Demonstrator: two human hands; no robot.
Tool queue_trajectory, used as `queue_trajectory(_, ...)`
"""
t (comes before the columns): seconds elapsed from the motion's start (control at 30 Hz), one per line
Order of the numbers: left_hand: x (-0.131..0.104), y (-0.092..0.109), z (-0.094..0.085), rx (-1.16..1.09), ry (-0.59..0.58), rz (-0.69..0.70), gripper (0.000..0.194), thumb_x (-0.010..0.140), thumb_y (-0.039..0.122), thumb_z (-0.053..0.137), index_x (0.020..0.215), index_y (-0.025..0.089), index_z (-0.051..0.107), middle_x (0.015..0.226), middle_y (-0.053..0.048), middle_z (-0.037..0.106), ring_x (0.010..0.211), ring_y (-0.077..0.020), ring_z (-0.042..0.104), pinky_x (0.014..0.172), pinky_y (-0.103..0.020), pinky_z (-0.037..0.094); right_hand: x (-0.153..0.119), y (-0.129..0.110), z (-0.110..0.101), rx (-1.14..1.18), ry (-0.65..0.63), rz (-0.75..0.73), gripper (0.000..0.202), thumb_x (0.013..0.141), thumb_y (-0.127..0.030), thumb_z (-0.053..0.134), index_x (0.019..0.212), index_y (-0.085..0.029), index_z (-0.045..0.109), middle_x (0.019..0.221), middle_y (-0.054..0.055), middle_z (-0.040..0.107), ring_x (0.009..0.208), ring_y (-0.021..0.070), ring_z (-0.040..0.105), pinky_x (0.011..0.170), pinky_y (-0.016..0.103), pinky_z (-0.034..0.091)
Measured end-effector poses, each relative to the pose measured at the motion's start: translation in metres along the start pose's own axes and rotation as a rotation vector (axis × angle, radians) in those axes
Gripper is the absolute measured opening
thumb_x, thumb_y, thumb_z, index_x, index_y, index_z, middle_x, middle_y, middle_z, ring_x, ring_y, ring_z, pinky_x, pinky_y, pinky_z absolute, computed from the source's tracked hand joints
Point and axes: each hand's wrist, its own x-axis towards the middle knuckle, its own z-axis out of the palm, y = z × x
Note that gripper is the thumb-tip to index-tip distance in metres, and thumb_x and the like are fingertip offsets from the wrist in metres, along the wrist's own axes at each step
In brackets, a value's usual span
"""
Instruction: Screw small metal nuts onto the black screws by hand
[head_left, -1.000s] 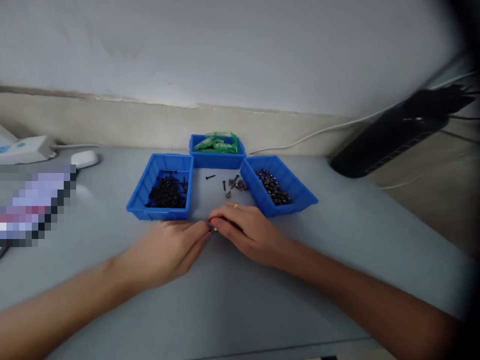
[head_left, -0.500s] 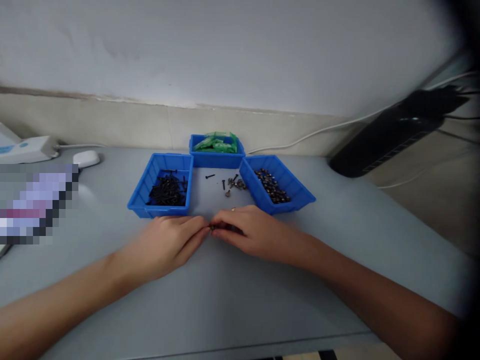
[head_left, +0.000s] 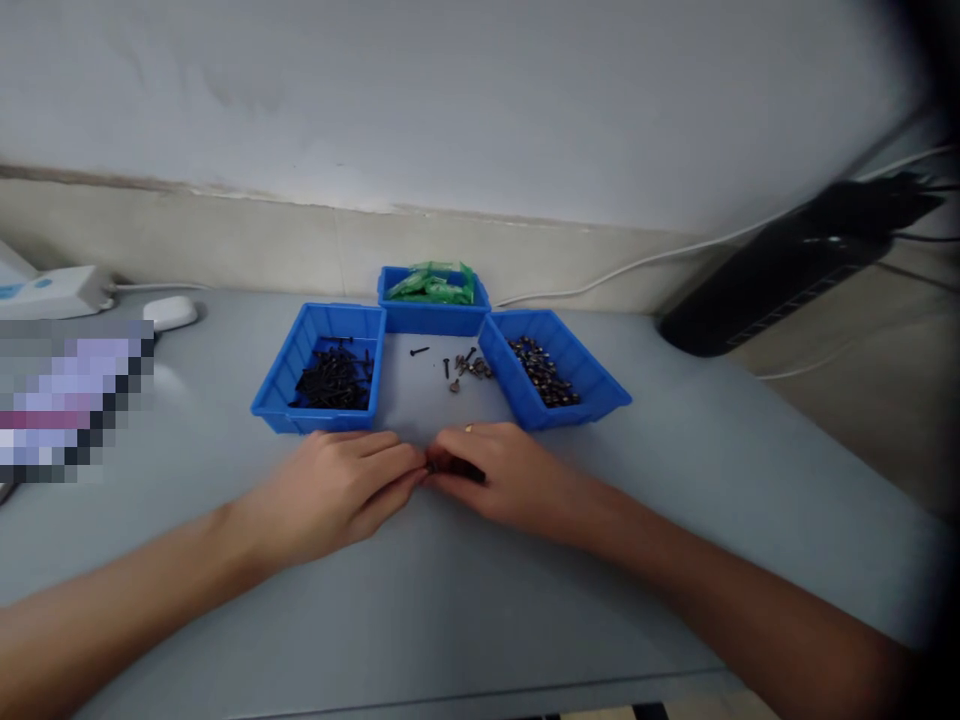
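Resting on counter (head_left: pixel 465 590), left hand (head_left: pixel 341 490) and right hand (head_left: pixel 502 470) meeting fingertip to fingertip, pinching small dark fastener (head_left: pixel 429 467), too tiny to identify, at 6 o'clock from loose screws (head_left: pixel 463 367) between blue bins (head_left: pixel 319 370).

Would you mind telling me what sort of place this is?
Probably a small-parts sorting bench: a grey table against a wall carries blue bins, one of black screws, one of darker metal fasteners, one of green packets, with loose screws between them.

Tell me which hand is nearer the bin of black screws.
Left. The left hand lies just in front of the bin of black screws; the right hand is farther, off to its right.
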Motion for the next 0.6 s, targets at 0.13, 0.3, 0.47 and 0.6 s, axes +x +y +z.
queue_trajectory(0.13,0.0007,0.0005,-0.0003,-0.029,0.021,-0.075,0.026,0.093,0.024,0.038,0.084,0.016,0.06,0.07,-0.001,0.059,0.062,-0.0127,0.057,0.057,-0.023,0.042,-0.0014,-0.0035,-0.0047,0.028,0.092,0.054,0.005,0.085,-0.023,0.057,0.086,-0.019,0.059,0.079,0.0,0.064,0.072,0.0142,0.059,0.065,0.025,0.041)
queue_trajectory(0.3,0.0007,0.0014,-0.0004,-0.047,0.038,-0.095,0.025,0.092,0.022,0.039,0.074,0.016,0.055,0.062,0.002,0.054,0.052,-0.0099,0.051,0.049,-0.021,0.035,-0.0029,-0.0069,-0.0063,0.085,0.171,0.019,0.008,0.086,-0.026,0.057,0.088,-0.019,0.059,0.076,-0.001,0.063,0.068,0.0118,0.058,0.063,0.022,0.04)
queue_trajectory(0.47,0.0006,0.0008,-0.0001,-0.045,0.001,-0.086,0.023,0.091,0.021,0.04,0.076,0.016,0.055,0.064,0.001,0.055,0.055,-0.0109,0.053,0.052,-0.022,0.036,-0.0021,-0.004,-0.0045,0.065,0.13,0.007,0.011,0.086,-0.029,0.056,0.089,-0.019,0.059,0.078,-0.001,0.063,0.072,0.0131,0.058,0.065,0.023,0.039)
queue_trajectory(0.6,0.0017,0.0,-0.0003,-0.049,0.005,-0.09,0.023,0.091,0.021,0.039,0.074,0.016,0.055,0.063,0.002,0.054,0.055,-0.0108,0.052,0.052,-0.022,0.035,-0.001,-0.0034,-0.0066,0.072,0.067,-0.007,0.014,0.09,-0.028,0.05,0.089,-0.019,0.06,0.078,0.0,0.064,0.071,0.0128,0.057,0.064,0.024,0.038)
